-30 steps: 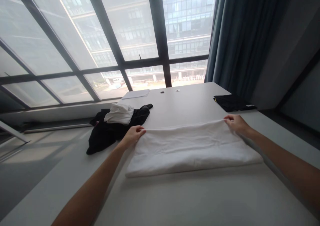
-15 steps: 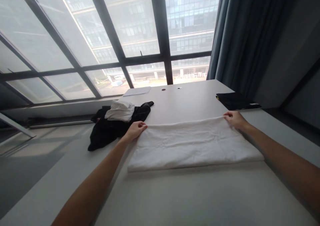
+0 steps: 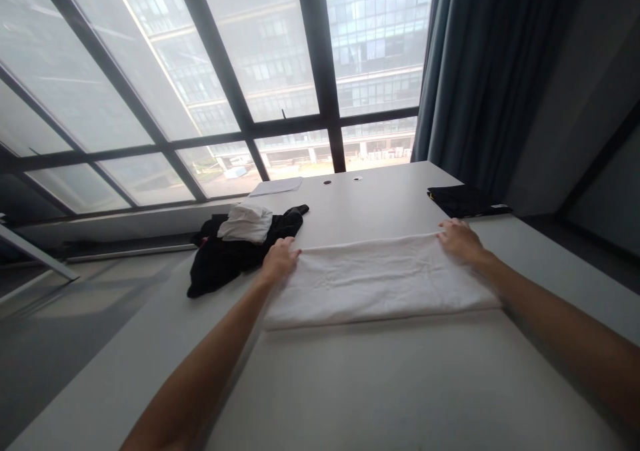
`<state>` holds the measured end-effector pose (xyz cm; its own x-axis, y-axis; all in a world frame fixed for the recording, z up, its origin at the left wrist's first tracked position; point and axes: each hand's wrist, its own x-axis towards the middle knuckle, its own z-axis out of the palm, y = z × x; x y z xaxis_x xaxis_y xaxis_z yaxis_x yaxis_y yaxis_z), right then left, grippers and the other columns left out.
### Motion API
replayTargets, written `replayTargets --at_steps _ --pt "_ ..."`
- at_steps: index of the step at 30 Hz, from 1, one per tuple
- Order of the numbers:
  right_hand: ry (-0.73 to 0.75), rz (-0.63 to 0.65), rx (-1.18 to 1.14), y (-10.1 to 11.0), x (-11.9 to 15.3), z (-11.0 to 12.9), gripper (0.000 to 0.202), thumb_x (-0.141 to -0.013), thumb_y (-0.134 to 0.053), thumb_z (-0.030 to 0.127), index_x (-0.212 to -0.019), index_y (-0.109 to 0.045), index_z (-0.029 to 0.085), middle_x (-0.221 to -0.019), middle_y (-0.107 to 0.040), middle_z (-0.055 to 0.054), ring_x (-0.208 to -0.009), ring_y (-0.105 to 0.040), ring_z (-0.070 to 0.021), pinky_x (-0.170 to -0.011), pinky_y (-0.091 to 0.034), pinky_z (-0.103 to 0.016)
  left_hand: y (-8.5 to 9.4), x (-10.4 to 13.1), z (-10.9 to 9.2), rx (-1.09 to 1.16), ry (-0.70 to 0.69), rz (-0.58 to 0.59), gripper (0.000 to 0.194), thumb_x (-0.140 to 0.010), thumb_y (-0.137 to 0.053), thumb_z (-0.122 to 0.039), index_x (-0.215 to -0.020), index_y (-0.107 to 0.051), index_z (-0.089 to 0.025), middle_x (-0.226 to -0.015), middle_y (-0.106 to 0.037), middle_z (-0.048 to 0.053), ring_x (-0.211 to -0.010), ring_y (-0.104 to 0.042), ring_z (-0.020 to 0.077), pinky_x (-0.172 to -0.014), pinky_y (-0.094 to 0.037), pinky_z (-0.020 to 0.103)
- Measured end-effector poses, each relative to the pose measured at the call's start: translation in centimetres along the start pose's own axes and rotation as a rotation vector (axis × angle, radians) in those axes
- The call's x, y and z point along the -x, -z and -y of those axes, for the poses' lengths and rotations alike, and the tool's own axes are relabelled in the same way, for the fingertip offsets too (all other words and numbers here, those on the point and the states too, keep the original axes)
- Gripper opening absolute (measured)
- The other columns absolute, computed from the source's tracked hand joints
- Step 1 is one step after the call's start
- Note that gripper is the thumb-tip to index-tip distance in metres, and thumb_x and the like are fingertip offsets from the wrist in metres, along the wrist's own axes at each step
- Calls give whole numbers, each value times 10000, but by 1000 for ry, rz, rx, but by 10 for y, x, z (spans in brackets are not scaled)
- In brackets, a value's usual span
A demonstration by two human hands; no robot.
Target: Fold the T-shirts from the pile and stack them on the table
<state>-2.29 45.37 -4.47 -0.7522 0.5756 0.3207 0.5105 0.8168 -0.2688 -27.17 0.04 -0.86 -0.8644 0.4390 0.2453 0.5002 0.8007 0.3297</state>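
A folded white cloth (image 3: 380, 279), lightly creased, lies flat as a wide strip across the white table. At its far left corner is my left hand (image 3: 281, 259), thumb and fingers apart and touching the edge. My right hand (image 3: 461, 241) rests at the far right corner, its fingers also spread and loosened on the fabric. Neither hand shows a pinch on the cloth. Whether the cloth is a shirt I cannot tell.
Left of the cloth, a heap of black clothing (image 3: 220, 261) has a crumpled white cloth (image 3: 246, 223) on top. A folded black garment (image 3: 465, 201) lies at the right edge of the table (image 3: 370, 384). White sheets (image 3: 277, 186) lie near the window.
Both hands have loosened from a pinch to parted fingers at the far corners. The cloth's near edge sits slightly farther away, and the view has shifted a little.
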Motion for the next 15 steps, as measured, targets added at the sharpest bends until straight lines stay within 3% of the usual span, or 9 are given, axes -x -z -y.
replayTargets --at_steps 2,5,8,11,15 --pt "120 -59 78 2 18 35 419 -950 -496 328 -1261 -670 106 -1329 -629 -225 -1206 -561 -359 -969 -480 -460 -5 14 -31 -131 -150 -30 515 -967 -545 -354 -1435 -527 -140 -1452 -556 182 -1298 -558 318 -1066 -436 396" --pt "366 18 23 -4 44 101 484 -1005 -393 332 -1388 -588 108 -1487 -524 -197 -1354 -463 -317 -1112 -387 -441 -29 39 -90 -124 -435 134 534 -1050 -388 -400 -1510 -453 -136 -1529 -502 155 -1433 -440 269 -1190 -320 391" --pt "465 125 -29 -24 64 155 532 -1019 -351 315 -1493 -485 116 -1609 -388 -165 -1485 -316 -309 -1188 -281 -487 -64 58 -136 -143 -526 201 597 -1067 -289 -437 -1587 -331 -146 -1640 -335 134 -1525 -278 292 -1223 -243 516" --pt "440 215 -46 -44 74 177 552 -1031 -293 280 -1544 -411 113 -1642 -326 -163 -1520 -263 -301 -1208 -218 -530 -88 65 -150 -146 -506 195 591 -1070 -234 -397 -1604 -295 -152 -1656 -297 121 -1539 -242 283 -1233 -192 558" --pt "419 284 -55 -54 73 173 573 -1047 -265 339 -1547 -407 100 -1639 -328 -168 -1526 -264 -279 -1227 -188 -492 -92 61 -140 -154 -490 215 616 -1059 -257 -443 -1595 -322 -149 -1665 -274 114 -1546 -220 285 -1245 -163 545"
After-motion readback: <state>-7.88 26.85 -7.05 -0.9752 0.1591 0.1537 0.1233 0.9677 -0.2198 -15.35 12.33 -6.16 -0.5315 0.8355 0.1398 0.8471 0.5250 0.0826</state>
